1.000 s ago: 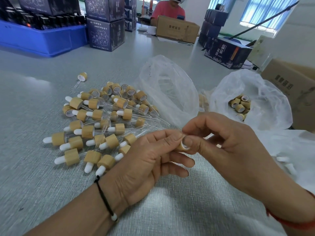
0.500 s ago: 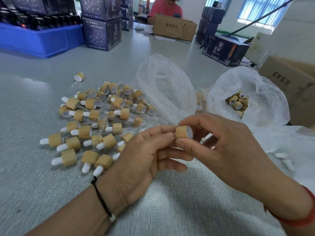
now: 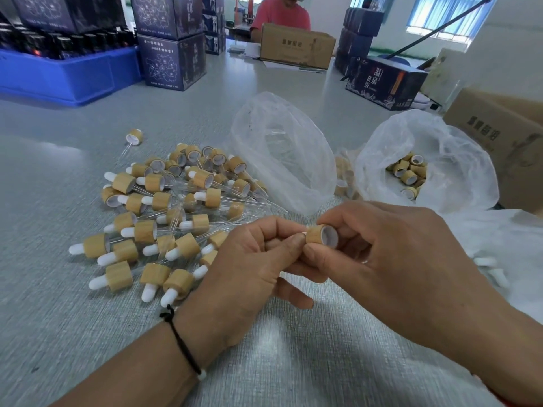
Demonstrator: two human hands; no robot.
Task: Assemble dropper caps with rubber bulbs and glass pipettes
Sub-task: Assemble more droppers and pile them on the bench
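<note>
A bamboo-coloured dropper cap point(image 3: 318, 234) with a white inner lining is held between both hands over the grey table. My right hand point(image 3: 396, 268) pinches it with thumb and forefinger, its open end turned to the right. The fingertips of my left hand point(image 3: 249, 268) press on the cap's left end; whether a bulb sits there is hidden. To the left lies a pile of assembled droppers point(image 3: 164, 218) with white bulbs and glass pipettes. A clear bag point(image 3: 435, 148) at right holds loose caps point(image 3: 408, 174). Another clear bag point(image 3: 282, 154) holds glass pipettes.
Loose white bulbs point(image 3: 490, 268) lie on white plastic at the right edge. Cardboard boxes point(image 3: 499, 142) stand at right, dark printed boxes point(image 3: 173, 60) and a blue crate point(image 3: 67, 71) at back left. A person in a red shirt point(image 3: 282, 16) sits behind a carton at the far end.
The cap has turned in my fingers, so its white-lined open end now shows to the right. Both hands have stayed close together in about the same spot.
</note>
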